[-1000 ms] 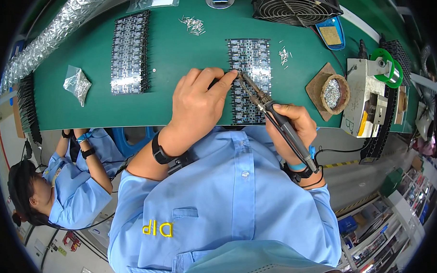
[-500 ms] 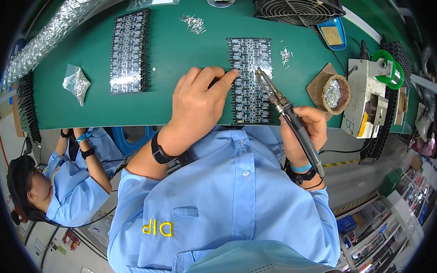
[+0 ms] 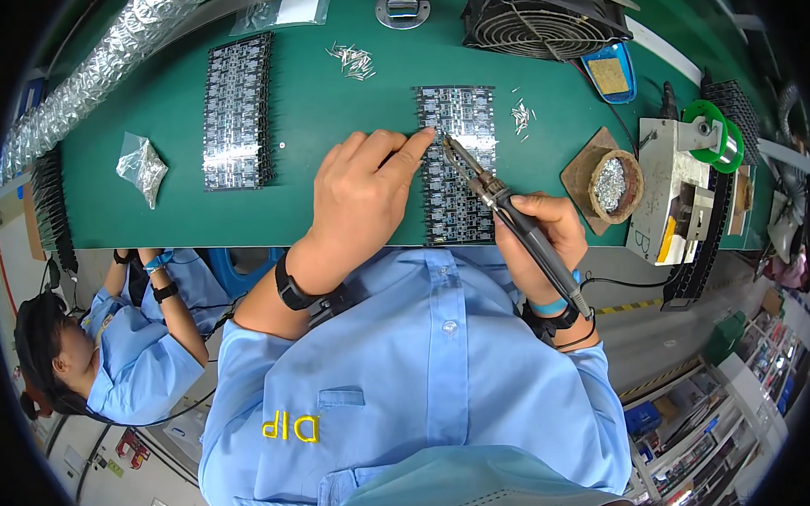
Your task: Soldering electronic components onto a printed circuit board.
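My left hand [image 3: 358, 192] rests at the left edge of a dark panel of small circuit boards [image 3: 457, 220]. Its thumb and index finger press together there, and whatever tiny thing may be between them is hidden. A black soldering iron [image 3: 545, 252] slants up and left from my right hand [image 3: 561, 223], which is wrapped around its handle. The iron's tip meets the panel's left side, just beside my left fingertips; actual contact is too small to make out. Loose silver pins [image 3: 522, 119] lie right of the panel, and another pile of pins [image 3: 354, 62] lies farther back.
Stacked circuit board panels [image 3: 235, 116] and a clear bag of metal parts [image 3: 143, 168] lie left on the green table [image 3: 328, 104]. A fan [image 3: 540, 25], blue sponge tray [image 3: 611, 72], round pot [image 3: 635, 196] and green solder spool [image 3: 729, 135] stand right. A co-worker [image 3: 132, 352] sits at left.
The soldering iron's tip has moved left across the panel, from its middle to beside my left fingertips. My right hand went left with it. The whole view has shifted slightly.
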### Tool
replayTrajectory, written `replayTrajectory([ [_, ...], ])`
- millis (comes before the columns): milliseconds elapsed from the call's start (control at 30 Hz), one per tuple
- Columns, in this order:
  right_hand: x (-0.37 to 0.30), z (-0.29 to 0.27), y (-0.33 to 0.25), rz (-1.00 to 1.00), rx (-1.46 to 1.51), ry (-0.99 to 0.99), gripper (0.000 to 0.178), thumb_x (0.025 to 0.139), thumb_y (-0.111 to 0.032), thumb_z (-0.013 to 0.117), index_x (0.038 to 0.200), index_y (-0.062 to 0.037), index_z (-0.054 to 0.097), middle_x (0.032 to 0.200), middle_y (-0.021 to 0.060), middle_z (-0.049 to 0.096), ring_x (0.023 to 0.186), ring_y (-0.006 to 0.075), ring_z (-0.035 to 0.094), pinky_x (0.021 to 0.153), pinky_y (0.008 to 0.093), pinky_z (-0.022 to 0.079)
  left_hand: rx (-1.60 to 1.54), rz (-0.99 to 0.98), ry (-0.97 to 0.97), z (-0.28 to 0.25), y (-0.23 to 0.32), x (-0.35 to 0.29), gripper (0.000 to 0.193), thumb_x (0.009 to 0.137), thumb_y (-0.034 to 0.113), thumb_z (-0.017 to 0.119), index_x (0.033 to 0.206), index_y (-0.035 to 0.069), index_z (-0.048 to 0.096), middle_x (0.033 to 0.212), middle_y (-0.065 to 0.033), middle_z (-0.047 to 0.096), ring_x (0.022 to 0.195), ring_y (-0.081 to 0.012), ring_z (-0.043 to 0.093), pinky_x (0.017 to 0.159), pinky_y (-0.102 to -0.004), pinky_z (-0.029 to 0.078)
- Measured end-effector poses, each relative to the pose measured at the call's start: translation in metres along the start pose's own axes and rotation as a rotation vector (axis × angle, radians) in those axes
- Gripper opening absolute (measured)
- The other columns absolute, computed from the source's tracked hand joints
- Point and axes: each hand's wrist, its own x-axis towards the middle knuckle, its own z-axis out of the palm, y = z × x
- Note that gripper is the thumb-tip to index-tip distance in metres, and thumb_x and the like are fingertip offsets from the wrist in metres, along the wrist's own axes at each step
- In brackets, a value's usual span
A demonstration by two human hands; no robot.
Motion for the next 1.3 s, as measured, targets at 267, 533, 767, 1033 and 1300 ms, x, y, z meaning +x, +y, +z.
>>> replayTrajectory([
  [267, 0.002, 0.000, 0.005, 0.004, -0.009, -0.031, 0.031, 0.083, 0.011, 0.076, 0.108, 0.0005, 0.060, 0.095, 0.0105, 0.069, 0.082, 0.0120, 0.068, 0.072, 0.0246, 0.054, 0.028, -0.007, -0.016, 0.002, 0.001, 0.000, 0.036, 0.080, 0.003, 0.070, 0.114, 0.011, 0.077, 0.092, -0.0001, 0.064, 0.079, -0.0208, 0.059, 0.068, -0.0359, 0.047],
  [533, 0.003, 0.000, 0.003, -0.003, -0.026, -0.023, 0.030, 0.083, 0.011, 0.076, 0.106, 0.0004, 0.061, 0.093, 0.0100, 0.069, 0.081, 0.0111, 0.067, 0.071, 0.0237, 0.053, 0.055, -0.003, -0.031, 0.002, 0.001, 0.000, 0.036, 0.080, 0.004, 0.068, 0.114, 0.010, 0.077, 0.092, 0.0004, 0.064, 0.080, -0.0204, 0.059, 0.069, -0.0350, 0.047],
  [767, 0.004, 0.003, 0.001, -0.012, -0.048, -0.011, 0.030, 0.082, 0.010, 0.077, 0.105, 0.0002, 0.060, 0.093, 0.0095, 0.068, 0.078, 0.0105, 0.066, 0.070, 0.0231, 0.052, 0.048, -0.005, -0.021, 0.003, -0.001, 0.000, 0.036, 0.080, 0.003, 0.068, 0.114, 0.011, 0.077, 0.092, 0.0002, 0.063, 0.080, -0.0206, 0.059, 0.069, -0.0347, 0.047],
  [1033, -0.005, -0.007, -0.010, 0.003, 0.020, 0.056, 0.031, 0.084, 0.008, 0.075, 0.107, -0.0009, 0.057, 0.096, 0.0116, 0.067, 0.084, 0.0128, 0.065, 0.074, 0.0249, 0.052, 0.031, -0.003, -0.023, 0.003, 0.000, 0.001, 0.036, 0.080, 0.004, 0.069, 0.114, 0.010, 0.077, 0.092, -0.0003, 0.064, 0.079, -0.0212, 0.059, 0.068, -0.0352, 0.047],
  [1300, -0.046, -0.045, -0.002, -0.212, -0.281, 0.364, 0.034, 0.085, 0.012, 0.069, 0.113, -0.0016, 0.055, 0.100, 0.0167, 0.065, 0.089, 0.0216, 0.063, 0.080, 0.0323, 0.052, 0.022, 0.000, 0.013, 0.006, -0.002, -0.002, 0.035, 0.080, 0.003, 0.069, 0.113, 0.011, 0.077, 0.090, -0.0007, 0.064, 0.078, -0.0214, 0.059, 0.068, -0.0358, 0.047],
])
